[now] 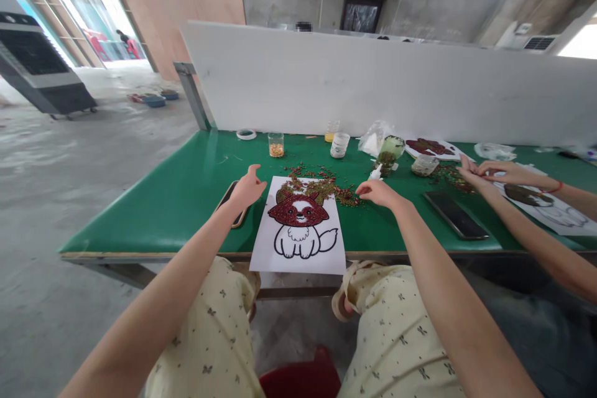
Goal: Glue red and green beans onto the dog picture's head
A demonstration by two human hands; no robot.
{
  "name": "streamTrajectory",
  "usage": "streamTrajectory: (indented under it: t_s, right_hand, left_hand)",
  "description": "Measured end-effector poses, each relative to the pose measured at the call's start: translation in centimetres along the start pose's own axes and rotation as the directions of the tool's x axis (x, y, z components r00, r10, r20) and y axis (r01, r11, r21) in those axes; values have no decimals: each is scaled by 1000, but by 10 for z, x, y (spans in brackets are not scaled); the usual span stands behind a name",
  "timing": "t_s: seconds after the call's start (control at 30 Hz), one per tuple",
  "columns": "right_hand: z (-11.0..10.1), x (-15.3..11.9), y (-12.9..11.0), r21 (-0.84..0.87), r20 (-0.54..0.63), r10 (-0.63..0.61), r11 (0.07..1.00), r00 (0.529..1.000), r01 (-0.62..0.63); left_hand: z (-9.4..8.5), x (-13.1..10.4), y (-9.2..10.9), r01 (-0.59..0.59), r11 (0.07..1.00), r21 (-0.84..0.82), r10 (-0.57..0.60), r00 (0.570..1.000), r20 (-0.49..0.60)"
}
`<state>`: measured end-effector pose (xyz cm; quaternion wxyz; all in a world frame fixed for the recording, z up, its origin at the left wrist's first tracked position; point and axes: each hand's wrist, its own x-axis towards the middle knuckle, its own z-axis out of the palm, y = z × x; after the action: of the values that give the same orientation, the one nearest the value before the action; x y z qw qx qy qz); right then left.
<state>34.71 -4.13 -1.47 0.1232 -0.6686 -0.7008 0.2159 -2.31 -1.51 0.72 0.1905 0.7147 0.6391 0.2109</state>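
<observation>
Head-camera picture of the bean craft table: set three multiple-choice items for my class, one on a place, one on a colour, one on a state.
1. Where does the left hand rest?
A. on the phone left of the sheet
B. on the glass cup
C. on the tape roll

2. What colour is the table?
A. blue
B. green
C. grey

3. How far is the dog drawing filled in?
A. fully
B. head only
C. not at all

Answers:
1 A: the hand lies over the dark phone beside the paper.
2 B: the top is green.
3 B: the red-brown beans cover the head, and the body is bare outline.
</observation>
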Motion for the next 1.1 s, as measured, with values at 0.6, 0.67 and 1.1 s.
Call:
streamTrajectory:
  t_s: [0.6,0.67,1.1]
  right_hand:
    - [-6,-4,26,73,15,7,997,1000,-8]
    - [-7,-4,25,97,44,7,995,999,-11]
    - [9,1,8,8,-11,-11,1000,1000,11]
  left_hand:
    - [9,6,-8,-29,998,53,29,1000,9]
    - [8,6,-7,-28,998,55,27,1000,15]
    - [8,6,-7,-33,998,60,30,999,41]
